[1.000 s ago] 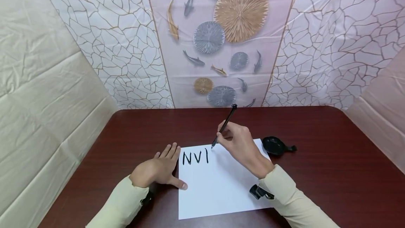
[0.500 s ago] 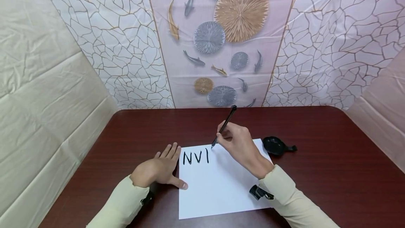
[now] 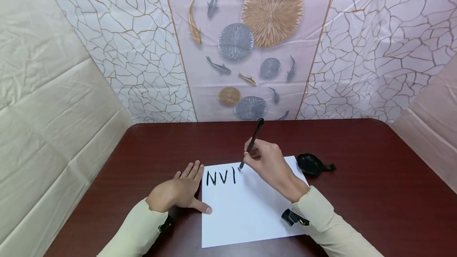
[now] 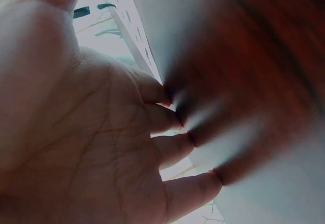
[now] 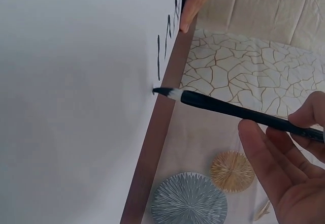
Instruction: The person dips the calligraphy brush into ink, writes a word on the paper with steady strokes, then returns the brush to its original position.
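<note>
My right hand (image 3: 269,165) pinches a black-handled writing brush (image 5: 218,103), thumb and fingertips round its shaft. The inked tip touches the white paper (image 3: 250,209) near its top edge, where a small dark mark shows just right of the last stroke. Black brushed strokes reading "NVI" (image 3: 221,177) run along the paper's upper left. My left hand (image 3: 180,191) lies flat with fingers spread at the paper's left edge, its thumb on the sheet. In the left wrist view the palm and the straight fingers (image 4: 188,193) reach down to the dark red table.
A small black dish with a short handle (image 3: 310,164) sits by the paper's upper right corner. The dark red wooden table (image 3: 375,193) ends at a patterned cloth backdrop (image 3: 250,70). Plain cream cloth (image 3: 53,130) hangs at the left. Dark straps sit at both wrists.
The brush tip has come down onto the paper and left a small mark right of the "I", its handle tilting slightly left. The left hand and the paper stay put.
</note>
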`<state>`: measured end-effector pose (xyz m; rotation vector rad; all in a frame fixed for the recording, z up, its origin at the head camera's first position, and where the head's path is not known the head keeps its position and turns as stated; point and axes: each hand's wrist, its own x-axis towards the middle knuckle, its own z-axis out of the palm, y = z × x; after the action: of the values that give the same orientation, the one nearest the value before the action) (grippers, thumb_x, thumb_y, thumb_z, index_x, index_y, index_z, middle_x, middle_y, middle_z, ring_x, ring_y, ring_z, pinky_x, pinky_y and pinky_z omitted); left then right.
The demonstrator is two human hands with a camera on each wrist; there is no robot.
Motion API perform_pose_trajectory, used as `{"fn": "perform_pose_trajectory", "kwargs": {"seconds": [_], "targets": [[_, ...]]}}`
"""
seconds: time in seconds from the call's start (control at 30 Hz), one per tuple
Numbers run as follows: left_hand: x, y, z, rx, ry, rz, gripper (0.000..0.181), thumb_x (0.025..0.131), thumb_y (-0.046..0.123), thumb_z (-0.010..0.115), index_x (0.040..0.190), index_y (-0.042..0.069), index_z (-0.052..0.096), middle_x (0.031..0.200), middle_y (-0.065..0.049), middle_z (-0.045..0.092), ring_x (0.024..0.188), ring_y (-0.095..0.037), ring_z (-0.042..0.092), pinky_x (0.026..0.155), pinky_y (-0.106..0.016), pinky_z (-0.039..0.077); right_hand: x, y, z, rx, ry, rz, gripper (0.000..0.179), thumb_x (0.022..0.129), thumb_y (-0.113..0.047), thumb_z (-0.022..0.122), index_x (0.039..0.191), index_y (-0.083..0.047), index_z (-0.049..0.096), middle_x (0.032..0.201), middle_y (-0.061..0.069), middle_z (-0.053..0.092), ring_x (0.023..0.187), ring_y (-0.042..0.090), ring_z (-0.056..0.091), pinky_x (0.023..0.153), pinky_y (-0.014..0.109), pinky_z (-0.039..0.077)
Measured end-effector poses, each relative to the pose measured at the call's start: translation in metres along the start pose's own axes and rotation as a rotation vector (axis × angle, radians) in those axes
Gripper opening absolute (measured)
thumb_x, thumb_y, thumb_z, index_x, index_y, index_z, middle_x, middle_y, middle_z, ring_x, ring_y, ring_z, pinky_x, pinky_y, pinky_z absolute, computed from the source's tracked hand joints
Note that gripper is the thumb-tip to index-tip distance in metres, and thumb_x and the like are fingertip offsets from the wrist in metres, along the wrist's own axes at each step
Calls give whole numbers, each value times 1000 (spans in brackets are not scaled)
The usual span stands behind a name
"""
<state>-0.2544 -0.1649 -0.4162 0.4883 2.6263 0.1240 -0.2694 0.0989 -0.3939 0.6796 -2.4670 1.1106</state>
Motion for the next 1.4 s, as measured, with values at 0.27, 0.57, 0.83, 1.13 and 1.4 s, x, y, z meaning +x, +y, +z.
{"fn": "perform_pose_trajectory", "kwargs": {"seconds": [0.27, 0.57, 0.83, 1.13, 1.4], "targets": [[-4, 0, -2, -3, 11, 5, 133, 70, 75, 72, 158, -1, 7, 165, -19, 0, 151, -36, 2, 116, -59, 16, 0, -5, -1, -7, -21, -29, 13, 85, -5, 67, 90, -17, 65, 78, -8, 66, 71, 3, 63, 65, 22, 54], [1, 0, -2, 16, -4, -2, 132, 71, 76, 71, 159, 2, 6, 165, -17, -2, 151, -34, 0, 116, -57, 15, 0, -3, -6, 22, 48, -12, 13, 88, -4, 67, 97, -13, 65, 87, -3, 68, 78, 7, 68, 69, 24, 56], [-2, 2, -2, 5, -6, -10, 132, 70, 75, 72, 158, 0, 7, 165, -18, -1, 151, -35, 1, 116, -58, 16, 0, 0, -4, 55, 37, 19, 13, 90, -3, 65, 99, -12, 65, 95, 0, 68, 83, 11, 70, 73, 23, 56], [-3, 2, -3, 7, 3, -5, 133, 70, 75, 72, 158, -1, 7, 165, -19, -1, 151, -35, 2, 115, -59, 16, 1, 0, -2, 56, 35, 19, 14, 89, -2, 66, 99, -12, 65, 94, -1, 69, 82, 8, 69, 72, 23, 56], [-3, 2, -2, 0, 5, -5, 132, 70, 74, 72, 158, 0, 8, 165, -18, 0, 151, -35, 2, 116, -59, 16, 0, 3, -2, -5, 25, 60, 13, 89, -5, 67, 99, -12, 66, 91, 0, 70, 81, 10, 70, 71, 27, 57]]}}
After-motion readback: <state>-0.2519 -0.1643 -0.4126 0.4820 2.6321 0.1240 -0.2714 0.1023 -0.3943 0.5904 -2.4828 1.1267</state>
